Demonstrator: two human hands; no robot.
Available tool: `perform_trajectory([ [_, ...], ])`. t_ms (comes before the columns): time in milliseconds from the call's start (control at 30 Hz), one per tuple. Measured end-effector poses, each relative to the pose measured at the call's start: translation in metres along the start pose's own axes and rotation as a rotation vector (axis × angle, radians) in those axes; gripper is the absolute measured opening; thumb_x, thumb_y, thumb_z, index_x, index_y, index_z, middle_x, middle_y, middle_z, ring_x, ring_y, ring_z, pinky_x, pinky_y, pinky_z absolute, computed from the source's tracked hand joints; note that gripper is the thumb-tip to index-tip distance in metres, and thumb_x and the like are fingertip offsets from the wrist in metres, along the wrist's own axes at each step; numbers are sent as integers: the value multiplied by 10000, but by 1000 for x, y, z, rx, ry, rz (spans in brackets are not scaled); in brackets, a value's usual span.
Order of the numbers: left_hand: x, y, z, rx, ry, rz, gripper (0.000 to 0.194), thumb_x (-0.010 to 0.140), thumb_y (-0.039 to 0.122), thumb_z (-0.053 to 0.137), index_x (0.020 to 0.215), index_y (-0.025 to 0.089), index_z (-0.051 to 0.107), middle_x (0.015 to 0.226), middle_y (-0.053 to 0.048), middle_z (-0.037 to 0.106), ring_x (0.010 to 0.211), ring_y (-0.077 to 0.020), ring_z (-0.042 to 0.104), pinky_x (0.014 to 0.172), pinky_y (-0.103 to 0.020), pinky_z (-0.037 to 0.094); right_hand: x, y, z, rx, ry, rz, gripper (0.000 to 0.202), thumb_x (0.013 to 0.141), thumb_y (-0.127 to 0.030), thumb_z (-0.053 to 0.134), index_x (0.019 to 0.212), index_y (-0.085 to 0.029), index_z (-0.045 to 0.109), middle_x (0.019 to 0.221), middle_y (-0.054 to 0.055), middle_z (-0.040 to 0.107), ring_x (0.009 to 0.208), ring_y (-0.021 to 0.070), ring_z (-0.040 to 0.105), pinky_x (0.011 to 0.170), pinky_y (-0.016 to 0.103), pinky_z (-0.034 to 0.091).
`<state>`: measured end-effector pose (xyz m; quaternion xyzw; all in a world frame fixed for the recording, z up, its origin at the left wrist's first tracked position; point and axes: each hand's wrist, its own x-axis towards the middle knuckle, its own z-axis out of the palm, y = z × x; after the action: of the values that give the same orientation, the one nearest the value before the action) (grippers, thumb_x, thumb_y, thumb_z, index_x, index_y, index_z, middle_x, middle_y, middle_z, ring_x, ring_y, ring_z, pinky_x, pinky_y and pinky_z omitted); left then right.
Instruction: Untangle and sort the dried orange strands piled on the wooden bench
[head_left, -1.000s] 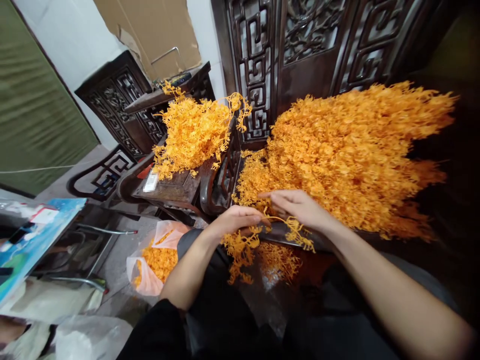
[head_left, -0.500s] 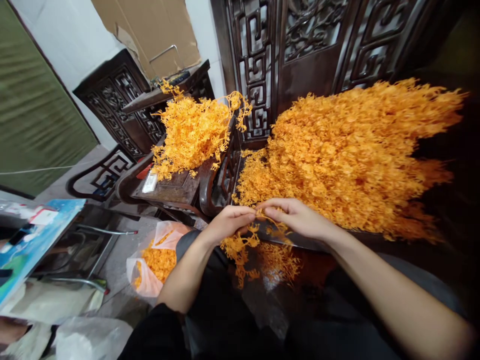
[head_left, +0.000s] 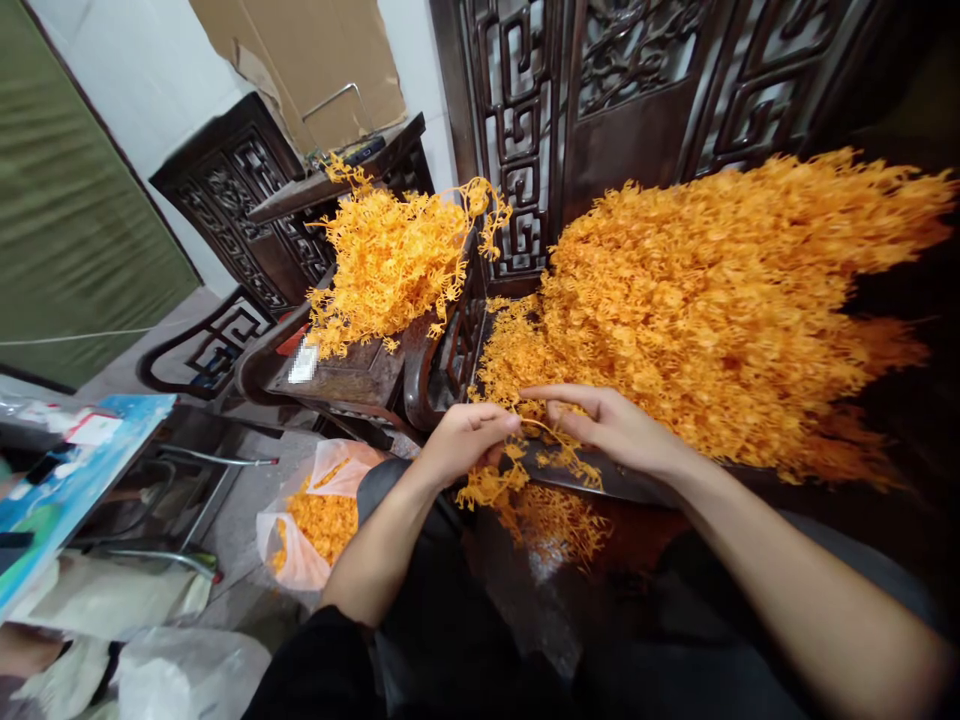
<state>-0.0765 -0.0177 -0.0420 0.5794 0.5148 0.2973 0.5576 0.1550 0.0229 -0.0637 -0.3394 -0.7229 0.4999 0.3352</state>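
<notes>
Before dark carved-wood latticework [head_left: 630,150], pinches a thin, branching orange strand [head_left: 574,464] between left fingers [head_left: 501,428]; holds right fingers [head_left: 576,396] parted alongside; cannot make out any contact there.

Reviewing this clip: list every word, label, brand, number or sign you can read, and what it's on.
No text can be read.
White slip on the chair: pixelated, unreadable.
White and red packet on the blue table: too small and blurred to tell whether it is printed.
Cardboard: no lettering visible.
Orange strands: no label visible.
</notes>
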Motion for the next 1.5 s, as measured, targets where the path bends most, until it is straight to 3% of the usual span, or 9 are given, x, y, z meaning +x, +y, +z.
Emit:
perform_trajectory([
  [100,2,1,2,-65,12,13,483,869,616,697,813,136,720,627,-10,666,428,-78,511,446,-216,353,-4,-5,-1,-29,-37,-47,408,874,-576,734,1143,-279,810,1031,68,793,1029,291,730,929,421,557],
  [333,4,1,14,-186,91,-20,302,807,415,702,804,116,745,628,-47,704,492,-123,615,480,-226,492,-5,-5,8,-112,227,-103,295,928,-512,690,915,-244,815,852,57,751,772,208,674,733,348,503],
  [533,8,-3,13,-461,173,76,434,702,413,833,658,156,487,767,-75,737,628,-182,737,582,-281,594,-4,-2,-5,-116,-14,14,367,885,-583,700,883,-228,791,747,25,674,700,179,592,670,320,433],
  [667,10,-7,14,-531,177,134,625,636,444,934,742,186,375,828,-56,748,712,-234,788,641,-319,630,-5,-4,-2,-109,-78,40,390,901,-600,670,974,-231,774,780,20,676,692,167,565,638,304,404],
  [867,7,-1,16,-537,183,119,738,595,362,984,899,229,325,831,3,742,686,-223,786,685,-342,644,-5,-2,4,-72,-83,24,421,892,-623,684,814,-211,718,690,-6,572,652,142,489,613,286,372],
  [1033,5,4,10,-504,180,119,617,667,354,928,1077,205,491,823,30,713,695,-186,774,712,-322,638,-4,1,4,-125,-108,-18,422,922,-610,648,795,-212,703,733,8,611,672,154,522,636,298,390],
  [1167,1,2,8,-264,133,53,433,749,463,847,953,135,652,705,-34,724,590,-148,703,550,-236,556,-4,3,-1,-127,22,1,434,959,-617,593,827,-211,667,765,28,638,705,172,546,657,311,402],
  [1367,-5,0,14,-9,-42,-16,389,838,523,775,929,176,624,619,32,645,425,-94,580,383,-175,361,-1,5,11,-105,111,8,422,968,-625,572,848,-221,602,775,21,616,722,181,537,674,310,414],
  [1500,-1,-2,13,-7,-2,-13,417,890,585,686,871,174,613,587,51,590,366,-73,472,367,-194,319,1,4,17,-1,124,34,469,955,-672,562,864,-217,629,786,33,656,731,189,568,694,313,444],
])
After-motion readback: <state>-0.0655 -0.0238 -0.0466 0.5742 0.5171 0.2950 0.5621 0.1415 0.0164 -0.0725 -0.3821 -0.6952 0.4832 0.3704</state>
